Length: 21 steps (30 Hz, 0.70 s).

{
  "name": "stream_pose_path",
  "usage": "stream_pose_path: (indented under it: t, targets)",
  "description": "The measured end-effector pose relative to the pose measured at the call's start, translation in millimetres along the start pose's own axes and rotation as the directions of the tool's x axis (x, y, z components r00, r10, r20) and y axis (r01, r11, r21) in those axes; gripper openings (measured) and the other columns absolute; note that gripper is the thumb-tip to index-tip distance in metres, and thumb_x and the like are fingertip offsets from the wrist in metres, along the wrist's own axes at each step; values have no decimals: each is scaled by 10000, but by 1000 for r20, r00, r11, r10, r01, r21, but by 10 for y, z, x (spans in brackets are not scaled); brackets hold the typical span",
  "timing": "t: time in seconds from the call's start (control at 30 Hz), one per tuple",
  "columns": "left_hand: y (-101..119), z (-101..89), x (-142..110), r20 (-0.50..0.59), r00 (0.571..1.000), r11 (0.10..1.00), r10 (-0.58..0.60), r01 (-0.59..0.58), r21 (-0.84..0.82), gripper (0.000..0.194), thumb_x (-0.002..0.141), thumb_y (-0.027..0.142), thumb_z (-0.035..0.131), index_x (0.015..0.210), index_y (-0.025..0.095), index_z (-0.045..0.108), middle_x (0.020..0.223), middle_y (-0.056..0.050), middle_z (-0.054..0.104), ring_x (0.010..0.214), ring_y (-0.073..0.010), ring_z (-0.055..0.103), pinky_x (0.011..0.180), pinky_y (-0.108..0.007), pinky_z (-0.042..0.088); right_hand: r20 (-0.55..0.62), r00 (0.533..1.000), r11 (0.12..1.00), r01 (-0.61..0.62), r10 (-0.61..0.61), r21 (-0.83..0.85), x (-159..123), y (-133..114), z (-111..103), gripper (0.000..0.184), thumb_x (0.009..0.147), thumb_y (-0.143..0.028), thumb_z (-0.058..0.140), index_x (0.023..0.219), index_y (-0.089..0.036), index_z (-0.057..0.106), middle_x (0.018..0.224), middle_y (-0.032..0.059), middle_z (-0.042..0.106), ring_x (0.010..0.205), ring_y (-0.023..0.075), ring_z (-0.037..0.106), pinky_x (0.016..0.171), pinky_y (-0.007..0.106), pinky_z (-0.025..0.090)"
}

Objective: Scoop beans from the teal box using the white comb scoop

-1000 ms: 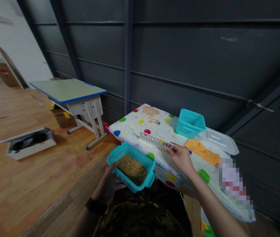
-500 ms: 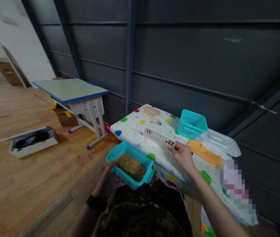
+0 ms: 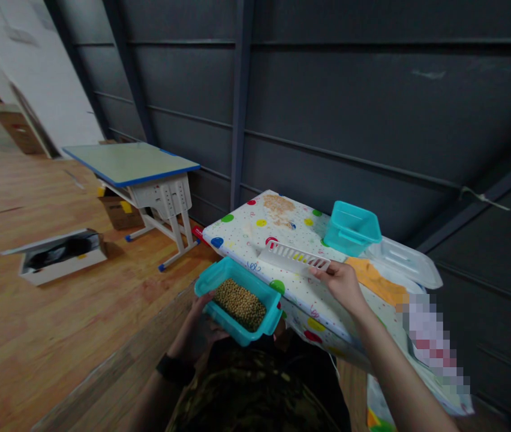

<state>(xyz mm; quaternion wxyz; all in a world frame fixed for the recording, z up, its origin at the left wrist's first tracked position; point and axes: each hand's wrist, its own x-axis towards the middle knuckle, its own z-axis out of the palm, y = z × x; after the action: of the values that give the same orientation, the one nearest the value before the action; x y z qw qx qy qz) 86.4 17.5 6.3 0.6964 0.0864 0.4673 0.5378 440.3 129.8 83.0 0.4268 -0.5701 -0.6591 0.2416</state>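
My left hand (image 3: 199,324) is closed on the left rim of a teal plastic container (image 3: 223,266), which hangs level beside the table's front edge. Round tan beans, like soybeans, lie inside it (image 3: 242,305). In my right hand (image 3: 339,285) is the right end of a long white plastic piece with a row of slots (image 3: 289,261). It is low over the tablecloth or resting on it; I cannot tell which. Beyond it, a patch of light brown crumbs (image 3: 277,206) is spread on the dotted cloth (image 3: 237,231).
A second teal container (image 3: 352,228) stands at the table's back, with a clear lid (image 3: 408,261) and an orange cloth (image 3: 376,279) beside it. A blurred-out item (image 3: 433,336) lies at the right end. Left are a desk (image 3: 134,162) and an open white box (image 3: 64,255).
My right hand has shifted slightly right and nearer, and the slotted white piece has tipped so its slots face more upward. The bean container has stayed in place.
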Motion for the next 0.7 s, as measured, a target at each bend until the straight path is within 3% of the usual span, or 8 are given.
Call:
stream_pose_path:
  t: [0.07,0.2,0.3,0.4,0.53,0.7]
  targets:
    - [19,17,-15,16,1000,1000,24,-24,18,755,869,357,894,1535,349,538,1260,-64,800,929,-350,879,815,-485,725,17,1000,998,-11,10,57,-21,-14,-12,563,772,-753,815,677,-199,786,700,83,751,657,236,609,585,335,472]
    - [8,36,0,-18,999,999,29,-29,24,715,874,375,879,1507,346,550,1241,-56,806,905,-346,878,803,-492,729,-60,998,998,-8,11,57,23,-17,-12,581,778,-762,804,740,-183,837,716,94,784,651,249,638,604,351,499]
    - [-30,14,35,-51,999,999,20,-18,35,654,878,384,867,1463,332,582,1125,-38,805,912,-356,880,809,-498,731,-85,996,999,-2,-2,-45,63,-17,12,542,836,-714,748,799,-184,856,742,104,816,654,268,676,608,352,493]
    - [-67,-21,37,-16,999,999,43,-42,29,668,866,392,891,1466,340,602,1166,-39,825,974,-364,886,846,-502,733,-85,995,967,20,-43,-254,10,-86,100,398,921,-556,689,806,-203,833,711,104,809,629,271,700,604,336,463]
    - [-94,-45,-15,36,998,999,45,-45,-1,714,862,455,924,1492,365,601,1309,-63,839,1044,-369,886,883,-511,729,-32,985,872,132,-167,-472,-154,-310,421,285,982,-365,629,811,-213,799,747,136,823,687,286,772,648,326,473]
    - [-97,-88,-51,23,999,999,32,-33,17,808,858,509,937,1570,399,572,1253,-43,839,987,-333,889,904,-515,727,80,972,829,232,-222,-509,-155,-626,959,292,1032,-245,551,1013,-185,837,854,147,862,761,283,816,682,313,497]
